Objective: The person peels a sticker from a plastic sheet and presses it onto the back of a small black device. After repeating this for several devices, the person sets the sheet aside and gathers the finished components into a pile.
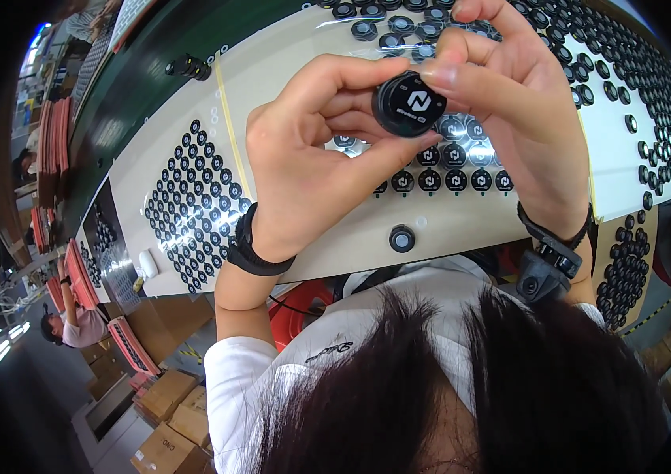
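A round black disc-shaped device [411, 104] with a white logo on its face is held up above the table. My left hand [324, 146] is closed around its left side, thumb below and fingers at the upper edge. At the disc's upper right edge, the thumb and forefinger of my right hand [521, 103] are pinched together. Whatever thin thing may be between them is too small to make out. Beneath my hands, rows of black round pieces with the same logo [455, 181] lie on the table, partly hidden. One black disc with a grey centre [402, 238] sits alone near the front edge.
A block of black discs [197, 201] in rows covers the table's left part [134, 170]. Many more discs [652, 103] crowd the right side. A small dark cylindrical object [188, 67] is at the back left. Cardboard boxes [168, 393] and another person [81, 325] are farther left.
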{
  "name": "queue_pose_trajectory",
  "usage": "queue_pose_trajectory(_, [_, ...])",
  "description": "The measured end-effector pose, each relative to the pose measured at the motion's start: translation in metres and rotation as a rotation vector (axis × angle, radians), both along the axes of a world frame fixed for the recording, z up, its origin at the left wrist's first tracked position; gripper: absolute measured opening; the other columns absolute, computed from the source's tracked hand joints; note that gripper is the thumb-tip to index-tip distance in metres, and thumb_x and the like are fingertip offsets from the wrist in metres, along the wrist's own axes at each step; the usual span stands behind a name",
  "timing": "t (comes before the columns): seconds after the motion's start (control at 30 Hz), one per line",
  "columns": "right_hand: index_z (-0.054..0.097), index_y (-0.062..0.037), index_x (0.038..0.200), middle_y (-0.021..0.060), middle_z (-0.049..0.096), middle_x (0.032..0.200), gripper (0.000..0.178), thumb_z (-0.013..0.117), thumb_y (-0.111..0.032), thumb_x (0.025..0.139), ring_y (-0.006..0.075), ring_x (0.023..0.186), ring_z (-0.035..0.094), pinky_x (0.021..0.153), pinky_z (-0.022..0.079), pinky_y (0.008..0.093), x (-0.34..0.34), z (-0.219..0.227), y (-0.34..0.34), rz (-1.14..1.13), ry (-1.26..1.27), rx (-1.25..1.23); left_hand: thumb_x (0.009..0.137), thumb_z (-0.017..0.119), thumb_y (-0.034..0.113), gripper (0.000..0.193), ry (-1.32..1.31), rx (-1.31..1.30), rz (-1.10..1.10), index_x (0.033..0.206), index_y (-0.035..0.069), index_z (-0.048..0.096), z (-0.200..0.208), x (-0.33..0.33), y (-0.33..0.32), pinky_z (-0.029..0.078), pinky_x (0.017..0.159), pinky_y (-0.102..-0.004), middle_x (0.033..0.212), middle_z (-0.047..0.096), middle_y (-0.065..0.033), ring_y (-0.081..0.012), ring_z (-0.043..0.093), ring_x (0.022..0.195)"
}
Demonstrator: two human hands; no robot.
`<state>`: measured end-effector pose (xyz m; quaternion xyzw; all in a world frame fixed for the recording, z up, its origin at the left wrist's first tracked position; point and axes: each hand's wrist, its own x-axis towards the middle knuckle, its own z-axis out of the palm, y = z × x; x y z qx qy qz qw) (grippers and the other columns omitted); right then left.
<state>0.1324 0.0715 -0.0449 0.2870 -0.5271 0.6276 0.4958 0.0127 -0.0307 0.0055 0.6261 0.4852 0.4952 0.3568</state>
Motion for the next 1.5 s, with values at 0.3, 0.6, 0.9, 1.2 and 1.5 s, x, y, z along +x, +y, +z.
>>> queue_pose_trajectory(0.3, [0.033, -0.0014, 0.093, 0.0083, 0.054, 0.071, 0.033, 0.056, 0.008, 0.072, 0.0124, 0.068, 0.057, 0.06, 0.046, 0.0199, 0.025, 0.054, -0.047, -0.182, -0.703, -0.863, 0.06, 0.065, -0.012, 0.04, 0.036, 0.014, 0.019, 0.096, -0.009, 0.047, 0.0, -0.001, -0.002, 0.049, 0.069, -0.0228, 0.091, 0.056, -0.0145, -0.0161, 0.057, 0.08])
queue_pose_trajectory(0.6, [0.033, -0.0016, 0.09, 0.0078, 0.053, 0.07, 0.032, 0.056, 0.009, 0.071, 0.0106, 0.067, 0.056, 0.057, 0.046, 0.0176, 0.017, 0.042, -0.048, -0.309, -0.659, -0.804, 0.06, 0.064, -0.013, 0.039, -0.006, 0.066, 0.026, 0.094, -0.009, 0.046, -0.004, 0.0, 0.0, 0.05, 0.069, -0.0249, 0.091, 0.056, -0.017, -0.0177, 0.058, 0.079])
queue_pose_trajectory(0.9, [0.034, -0.0016, 0.089, 0.0074, 0.052, 0.078, 0.031, 0.057, 0.008, 0.07, 0.01, 0.068, 0.054, 0.06, 0.047, 0.0189, 0.014, 0.036, -0.055, -0.548, -0.62, -0.616, 0.06, 0.063, -0.013, 0.04, -0.048, 0.042, 0.011, 0.096, -0.01, 0.045, -0.005, 0.001, 0.002, 0.051, 0.07, -0.0271, 0.093, 0.055, -0.0182, -0.0193, 0.058, 0.08])
queue_pose_trajectory(1.2, [0.04, 0.0015, 0.109, 0.0068, 0.053, 0.087, 0.037, 0.056, -0.009, 0.077, 0.0183, 0.09, 0.052, 0.081, 0.038, 0.0269, 0.028, 0.033, -0.041, -0.724, -0.695, -0.288, 0.063, 0.063, -0.01, 0.042, 0.405, 0.283, 0.064, 0.102, -0.009, 0.046, 0.008, 0.011, -0.012, 0.049, 0.07, -0.0246, 0.096, 0.055, -0.016, -0.0174, 0.058, 0.081])
queue_pose_trajectory(1.5, [0.052, 0.0016, 0.1, 0.0064, 0.054, 0.077, 0.024, 0.048, -0.016, 0.084, 0.0133, 0.068, 0.053, 0.06, 0.043, 0.0232, 0.04, 0.036, -0.061, -0.541, -0.824, -0.304, 0.068, 0.057, -0.01, 0.039, -0.381, -0.037, -0.135, 0.106, -0.008, 0.045, 0.004, 0.017, -0.001, 0.049, 0.071, -0.0259, 0.098, 0.053, -0.0155, -0.0166, 0.055, 0.084])
